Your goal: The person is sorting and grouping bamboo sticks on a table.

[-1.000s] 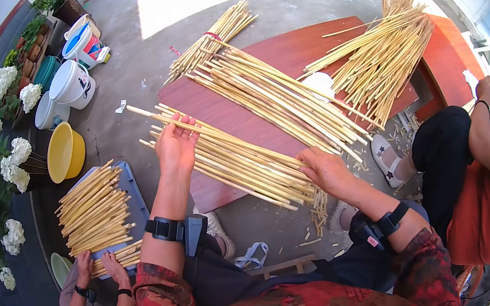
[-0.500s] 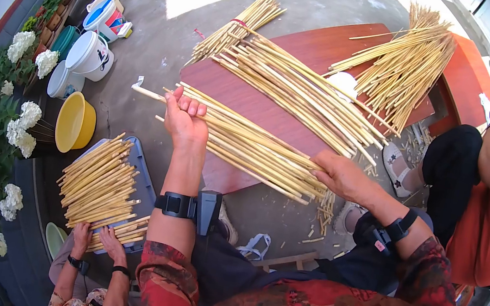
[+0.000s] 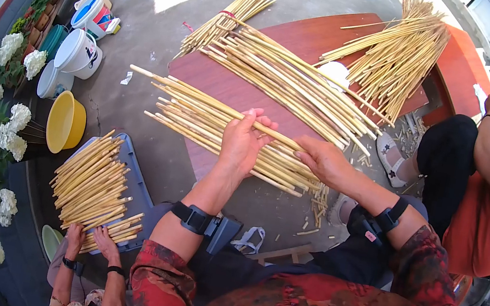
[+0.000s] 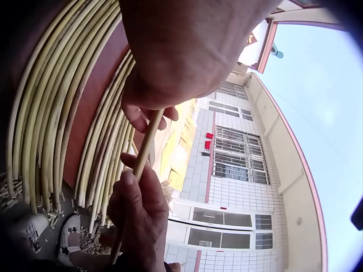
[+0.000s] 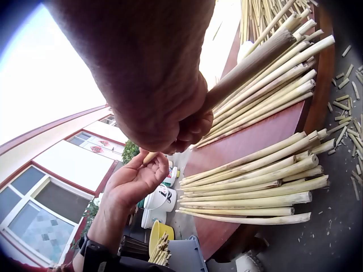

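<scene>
My left hand (image 3: 242,143), palm up, curls its fingers and thumb around a long pale stalk (image 3: 282,138). Close beside it, my right hand (image 3: 326,164) grips the same stalk near its right end. The stalk slants up to the left, over a row of similar stalks (image 3: 181,116) on the reddish-brown table (image 3: 325,30). In the left wrist view the stalk (image 4: 148,141) passes between the two hands, my right thumb lying along it. Its thick cut end (image 5: 278,42) juts out past my right hand in the right wrist view.
Beyond lies another row of stalks (image 3: 294,84), with a tied bundle (image 3: 231,16) and a large heap (image 3: 394,61) behind. At left, another person's hands (image 3: 106,243) touch shorter sticks (image 3: 93,180) on a blue-grey tray (image 3: 141,181). Buckets and a yellow basin (image 3: 66,123) stand nearby.
My left hand has moved along the stalk from its left part to beside my right hand, its fingers curling from a more open palm. The right hand keeps its grip.
</scene>
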Demonstrator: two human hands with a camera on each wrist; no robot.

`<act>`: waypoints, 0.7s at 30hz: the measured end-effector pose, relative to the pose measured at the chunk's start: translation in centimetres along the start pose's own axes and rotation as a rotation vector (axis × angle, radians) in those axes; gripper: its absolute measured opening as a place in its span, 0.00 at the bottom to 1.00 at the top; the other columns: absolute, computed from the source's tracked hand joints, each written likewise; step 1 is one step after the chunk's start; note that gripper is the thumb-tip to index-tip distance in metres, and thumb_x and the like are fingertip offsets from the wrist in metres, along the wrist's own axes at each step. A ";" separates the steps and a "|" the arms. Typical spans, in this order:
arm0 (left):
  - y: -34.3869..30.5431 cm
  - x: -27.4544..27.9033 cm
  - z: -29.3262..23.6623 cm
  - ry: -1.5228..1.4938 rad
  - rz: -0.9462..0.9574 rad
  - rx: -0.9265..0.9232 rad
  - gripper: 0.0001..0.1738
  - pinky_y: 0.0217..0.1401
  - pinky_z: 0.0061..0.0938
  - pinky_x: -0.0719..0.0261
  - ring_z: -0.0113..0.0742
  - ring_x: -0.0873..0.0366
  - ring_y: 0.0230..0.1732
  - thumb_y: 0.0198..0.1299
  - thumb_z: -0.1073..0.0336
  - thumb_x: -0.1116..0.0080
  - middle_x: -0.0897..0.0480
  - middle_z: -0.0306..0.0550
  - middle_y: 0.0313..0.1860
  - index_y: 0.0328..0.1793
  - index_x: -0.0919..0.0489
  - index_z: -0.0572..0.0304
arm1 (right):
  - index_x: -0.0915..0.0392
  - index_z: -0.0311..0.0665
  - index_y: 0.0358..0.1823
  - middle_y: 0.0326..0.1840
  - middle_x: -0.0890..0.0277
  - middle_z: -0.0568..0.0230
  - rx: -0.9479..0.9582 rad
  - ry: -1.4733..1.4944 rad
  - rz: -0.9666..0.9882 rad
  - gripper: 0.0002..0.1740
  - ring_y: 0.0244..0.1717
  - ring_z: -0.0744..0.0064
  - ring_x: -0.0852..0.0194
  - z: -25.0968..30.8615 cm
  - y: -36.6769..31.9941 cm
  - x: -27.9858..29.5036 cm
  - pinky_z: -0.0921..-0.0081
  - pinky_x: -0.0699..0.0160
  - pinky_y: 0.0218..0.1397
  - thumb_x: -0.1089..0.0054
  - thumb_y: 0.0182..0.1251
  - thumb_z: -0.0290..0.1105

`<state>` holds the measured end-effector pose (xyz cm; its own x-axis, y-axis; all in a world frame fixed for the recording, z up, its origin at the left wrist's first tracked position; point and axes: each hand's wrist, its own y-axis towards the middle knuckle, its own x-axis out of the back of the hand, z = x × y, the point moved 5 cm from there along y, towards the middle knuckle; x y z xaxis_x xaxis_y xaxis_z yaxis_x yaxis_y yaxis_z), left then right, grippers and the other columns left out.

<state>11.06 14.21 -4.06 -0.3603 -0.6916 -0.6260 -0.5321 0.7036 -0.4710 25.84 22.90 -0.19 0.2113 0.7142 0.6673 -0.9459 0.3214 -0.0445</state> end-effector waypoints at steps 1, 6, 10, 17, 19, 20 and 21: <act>0.4 1.2 -1.0 -0.040 -0.051 -0.026 0.14 0.46 0.38 0.28 0.38 0.28 0.36 0.64 0.60 0.62 0.28 0.44 0.30 0.43 0.33 0.64 | 0.31 0.40 0.44 0.34 0.29 0.51 -0.007 0.000 -0.010 0.12 0.37 0.50 0.31 -0.3 -0.2 0.2 0.64 0.32 0.38 0.51 0.58 0.31; 1.6 6.0 -7.5 -0.166 -0.232 -0.276 0.18 0.43 0.38 0.26 0.39 0.28 0.36 0.65 0.57 0.68 0.28 0.45 0.29 0.42 0.33 0.64 | 0.32 0.40 0.41 0.32 0.29 0.52 0.045 -0.109 0.007 0.10 0.36 0.51 0.31 -1.3 -1.5 1.0 0.62 0.32 0.37 0.51 0.58 0.33; 1.2 6.2 -7.3 -0.099 -0.265 -0.272 0.18 0.47 0.39 0.28 0.38 0.29 0.36 0.65 0.57 0.68 0.29 0.45 0.31 0.44 0.33 0.64 | 0.32 0.40 0.42 0.31 0.29 0.52 0.044 -0.117 0.031 0.11 0.36 0.50 0.31 -2.2 -1.6 0.8 0.62 0.32 0.37 0.50 0.57 0.32; -0.7 0.4 0.1 -0.095 0.069 -0.162 0.11 0.48 0.36 0.30 0.34 0.33 0.33 0.64 0.63 0.63 0.33 0.42 0.27 0.43 0.34 0.64 | 0.32 0.38 0.40 0.32 0.29 0.50 0.045 -0.035 -0.013 0.10 0.36 0.48 0.31 -0.3 -0.1 -1.4 0.60 0.32 0.37 0.50 0.56 0.30; -1.3 -1.0 1.5 -0.174 0.108 -0.133 0.11 0.40 0.34 0.29 0.32 0.34 0.29 0.64 0.64 0.63 0.35 0.41 0.23 0.45 0.37 0.64 | 0.33 0.37 0.40 0.32 0.29 0.49 -0.015 0.017 -0.028 0.10 0.36 0.46 0.32 0.7 0.4 -1.6 0.60 0.32 0.38 0.50 0.57 0.30; -1.3 -1.5 1.4 -0.173 0.109 -0.141 0.11 0.40 0.34 0.29 0.32 0.34 0.29 0.64 0.64 0.63 0.35 0.41 0.23 0.45 0.37 0.64 | 0.33 0.37 0.40 0.32 0.29 0.49 -0.007 0.016 -0.029 0.10 0.36 0.46 0.32 0.7 0.7 -2.1 0.60 0.32 0.38 0.50 0.57 0.30; -1.1 -1.7 1.3 -0.207 0.085 -0.109 0.11 0.35 0.30 0.30 0.29 0.37 0.25 0.64 0.63 0.62 0.37 0.39 0.21 0.45 0.37 0.64 | 0.33 0.37 0.40 0.31 0.29 0.49 0.009 0.062 -0.062 0.10 0.35 0.46 0.31 0.7 1.0 -2.6 0.61 0.32 0.37 0.50 0.57 0.30</act>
<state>13.33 14.83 -3.27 -0.2481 -0.5746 -0.7799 -0.5901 0.7281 -0.3487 24.17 20.93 -1.48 0.2841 0.7301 0.6215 -0.9326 0.3609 0.0022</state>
